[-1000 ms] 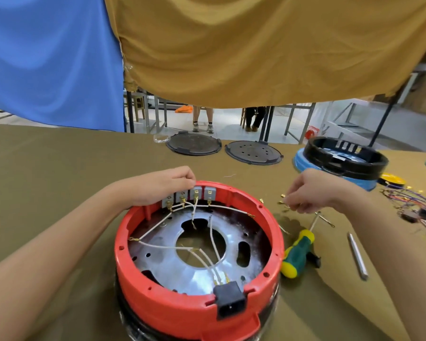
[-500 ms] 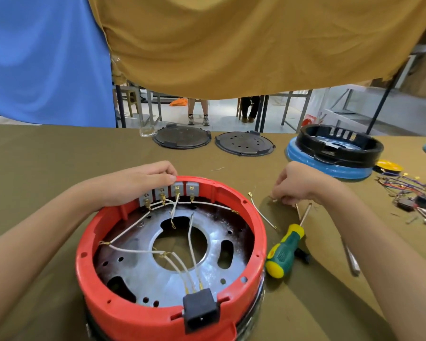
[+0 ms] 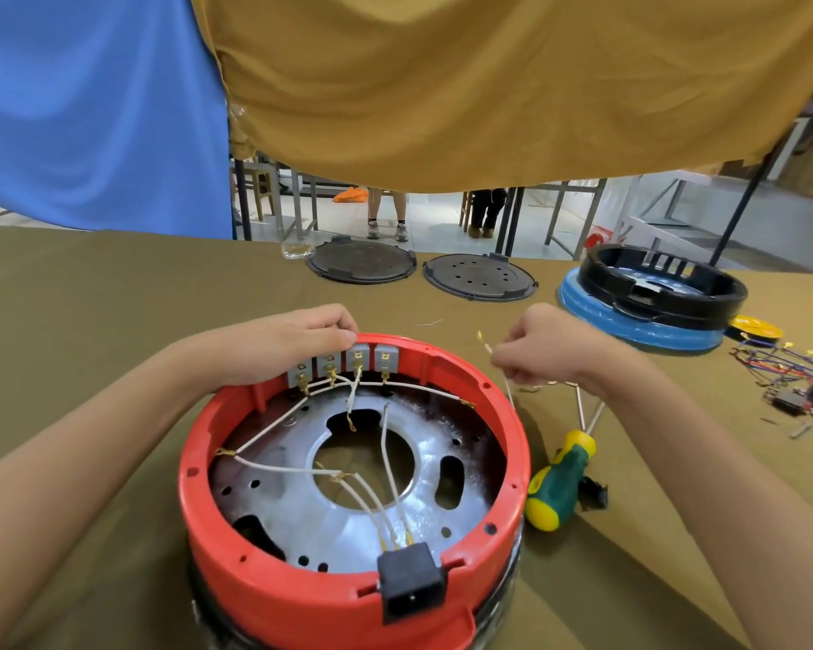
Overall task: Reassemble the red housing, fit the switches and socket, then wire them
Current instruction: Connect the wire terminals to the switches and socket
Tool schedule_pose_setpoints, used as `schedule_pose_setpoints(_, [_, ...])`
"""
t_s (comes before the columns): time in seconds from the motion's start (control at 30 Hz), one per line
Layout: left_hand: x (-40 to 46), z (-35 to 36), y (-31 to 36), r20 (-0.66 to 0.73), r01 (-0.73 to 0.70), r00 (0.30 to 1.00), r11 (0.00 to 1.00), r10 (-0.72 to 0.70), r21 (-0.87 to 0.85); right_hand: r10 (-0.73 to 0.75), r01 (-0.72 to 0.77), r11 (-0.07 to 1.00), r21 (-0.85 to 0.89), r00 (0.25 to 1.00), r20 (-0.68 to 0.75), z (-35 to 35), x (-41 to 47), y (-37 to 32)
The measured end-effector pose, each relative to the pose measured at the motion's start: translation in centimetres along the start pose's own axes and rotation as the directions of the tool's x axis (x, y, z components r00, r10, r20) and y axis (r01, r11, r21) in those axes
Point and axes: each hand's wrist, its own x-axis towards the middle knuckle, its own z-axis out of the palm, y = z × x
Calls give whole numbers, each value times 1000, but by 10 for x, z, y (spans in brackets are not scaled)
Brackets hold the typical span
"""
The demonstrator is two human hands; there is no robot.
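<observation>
Head view looks down on the red housing point(image 3: 348, 546), which sits open side up near the front of the worktop point(image 3: 90, 330). A row of grey switches point(image 3: 343, 365) is seated in its far wall and the black socket point(image 3: 411, 586) in the near wall, with white wires point(image 3: 282, 417) running across the metal plate point(image 3: 329, 523) inside. The left hand point(image 3: 296, 342) rests curled on the rim just behind the switches, fingertips pressing their tops rather than closing round them. The right hand point(image 3: 543, 347) hangs just beyond the housing's right side and pinches a loose white wire point(image 3: 501, 370) with a brass terminal point(image 3: 481, 337) at its upper end.

That wire looks light and limp — best pinched close behind the terminal so the end does not flop. The terminal is probably thin and easy to bend; push it straight onto a tab. The housing seems rigid, and steadying it at the rim should do.

A green and yellow screwdriver point(image 3: 559, 485) lies beside the housing, more loose wires point(image 3: 587, 410) near it, and a black and blue housing point(image 3: 653, 297) farther right.
</observation>
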Motion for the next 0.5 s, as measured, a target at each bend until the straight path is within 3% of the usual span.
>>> schedule_pose_setpoints(0.1, [-1, 0, 0, 0, 5, 1000, 1000, -5, 6, -90, 116, 938, 327, 992, -93, -18, -12, -17])
schedule_pose_setpoints(0.17, [-1, 0, 2, -4, 5, 1000, 1000, -5, 15, -141, 179, 805, 566, 984, -111, -26, -23, -33])
schedule_pose_setpoints(0.23, [-1, 1, 4, -6, 4, 1000, 1000, -3, 23, -223, 200, 697, 688, 973, -57, -27, -35, -48])
schedule_pose_setpoints(0.37, [-1, 2, 4, -2, 14, 1000, 1000, -14, 17, -319, 193, 674, 713, 947, 45, -18, -50, -67])
schedule_pose_setpoints(0.5, [0, 2, 6, 0, 1, 1000, 1000, -1, 13, -337, 150, 777, 612, 919, 203, 3, -54, -75])
